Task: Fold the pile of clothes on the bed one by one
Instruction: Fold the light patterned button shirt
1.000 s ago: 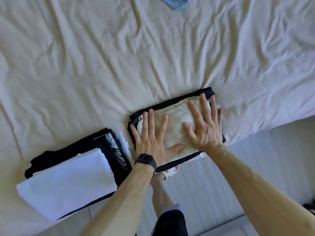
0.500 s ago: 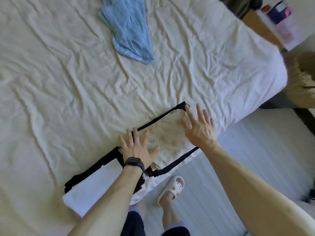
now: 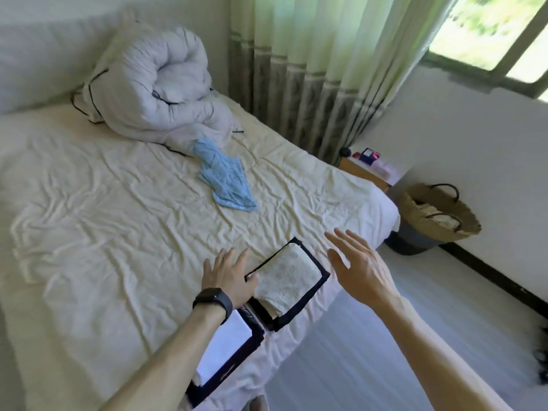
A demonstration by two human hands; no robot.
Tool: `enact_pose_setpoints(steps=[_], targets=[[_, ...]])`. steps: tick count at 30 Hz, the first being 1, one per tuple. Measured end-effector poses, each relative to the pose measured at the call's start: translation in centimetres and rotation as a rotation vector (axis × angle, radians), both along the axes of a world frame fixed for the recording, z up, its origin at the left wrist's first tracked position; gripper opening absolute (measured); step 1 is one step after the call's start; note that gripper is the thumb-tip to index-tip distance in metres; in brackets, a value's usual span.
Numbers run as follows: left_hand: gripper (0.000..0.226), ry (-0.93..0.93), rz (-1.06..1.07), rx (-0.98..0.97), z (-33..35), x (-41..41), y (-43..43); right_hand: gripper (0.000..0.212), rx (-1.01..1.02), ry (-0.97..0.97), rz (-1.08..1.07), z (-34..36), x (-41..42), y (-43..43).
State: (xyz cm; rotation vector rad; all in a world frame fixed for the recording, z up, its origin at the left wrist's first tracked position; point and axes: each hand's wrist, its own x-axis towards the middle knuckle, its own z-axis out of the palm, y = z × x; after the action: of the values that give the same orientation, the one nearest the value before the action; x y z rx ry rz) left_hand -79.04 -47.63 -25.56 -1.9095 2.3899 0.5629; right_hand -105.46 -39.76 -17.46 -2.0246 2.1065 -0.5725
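Left grip (image 3: 228, 274) and right grip (image 3: 358, 268) are spread and empty; the blue knit (image 3: 226, 179) looks light and limp, best pinched at two corners of one edge.

Folded stack (image 3: 225, 345): near end hidden under left forearm (image 3: 166, 360). Items (image 3: 372, 157) on bedside table (image 3: 360, 175): too small to identify. Dark object (image 3: 542, 360), right edge: blurred, cut off

white walls (image 3: 474, 137) | pale floor (image 3: 415, 336) | striped curtain (image 3: 311, 69) | sunlit window (image 3: 489, 31) | woven basket (image 3: 467, 222)
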Motion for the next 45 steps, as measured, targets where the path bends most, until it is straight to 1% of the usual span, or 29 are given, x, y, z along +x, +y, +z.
enact_pose_setpoints(steps=[4,9,14,19,23,29,35,37,40,45], targets=[[0.062,0.027,0.024,-0.169,4.1,6.8,6.7,0.038,-0.174,0.012,0.059,2.7,4.8,8.3],[0.062,0.006,0.028,-0.2,9.3,15.5,14.3,0.038,-0.184,-0.065,0.101,5.8,12.0,15.2],[0.058,0.046,0.07,-0.271,14.1,24.1,18.2,0.039,-0.097,-0.072,0.168,7.9,20.2,16.5],[0.058,0.059,0.084,-0.319,17.4,32.1,18.8,0.04,-0.096,-0.057,0.216,9.4,28.8,15.3],[0.059,0.047,0.069,-0.372,19.8,39.5,17.2,0.041,-0.134,-0.042,0.242,10.9,37.0,13.4],[0.059,0.018,0.058,-0.487,24.2,53.2,12.0,0.044,-0.226,0.009,0.224,13.7,50.2,8.6],[0.058,-0.004,0.011,-0.555,28.2,63.2,7.8,0.046,-0.254,0.017,0.182,16.1,59.2,4.7],[0.058,-0.011,-0.024,-0.567,29.4,65.0,5.5,0.045,-0.267,0.007,0.148,16.9,61.2,3.4],[0.058,-0.007,-0.081,-0.57,30.5,65.5,1.4,0.044,-0.279,-0.003,0.096,17.8,63.2,1.4],[0.06,0.032,-0.191,-0.546,29.6,64.3,-5.7,0.043,-0.273,-0.059,-0.007,17.2,64.6,-2.7]])
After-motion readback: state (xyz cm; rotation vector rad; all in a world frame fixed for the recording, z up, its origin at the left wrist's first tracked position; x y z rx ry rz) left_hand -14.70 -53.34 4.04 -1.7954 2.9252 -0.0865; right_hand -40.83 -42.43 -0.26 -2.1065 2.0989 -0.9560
